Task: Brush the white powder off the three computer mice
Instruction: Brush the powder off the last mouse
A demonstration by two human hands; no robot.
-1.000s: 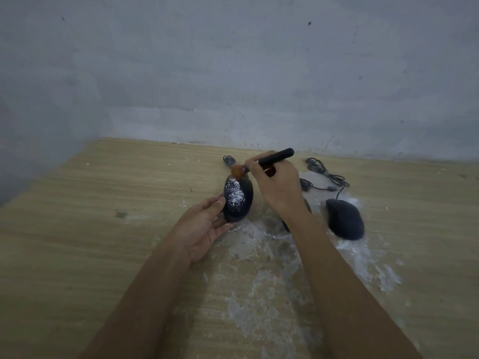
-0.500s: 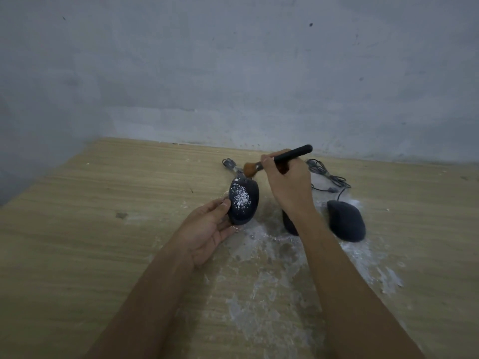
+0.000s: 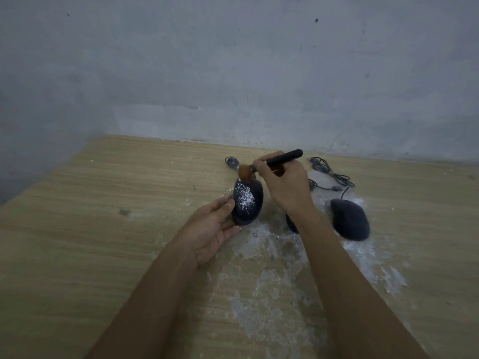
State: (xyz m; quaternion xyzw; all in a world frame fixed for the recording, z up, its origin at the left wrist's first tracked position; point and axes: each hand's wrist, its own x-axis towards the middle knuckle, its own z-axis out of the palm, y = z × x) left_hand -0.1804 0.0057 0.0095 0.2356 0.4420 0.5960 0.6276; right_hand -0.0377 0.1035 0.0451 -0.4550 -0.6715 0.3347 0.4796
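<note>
My left hand [image 3: 211,229] holds a dark mouse [image 3: 247,202] by its near end, tilted up off the table, with white powder speckled over its top. My right hand [image 3: 285,185] grips a black-handled brush [image 3: 283,158] whose brown bristles [image 3: 245,172] touch the far end of that mouse. A second dark mouse [image 3: 291,224] lies mostly hidden behind my right wrist. A third dark mouse [image 3: 350,219] rests on the table to the right, with little powder showing on it.
White powder [image 3: 272,255] is smeared across the wooden table [image 3: 103,229] under and in front of the mice. Coiled mouse cables [image 3: 331,173] lie near the grey wall [image 3: 233,73] at the back. The table's left edge runs diagonally at the left.
The brush head swung out past the far end of the mouse and has come back onto its far tip. The held mouse has shifted slightly.
</note>
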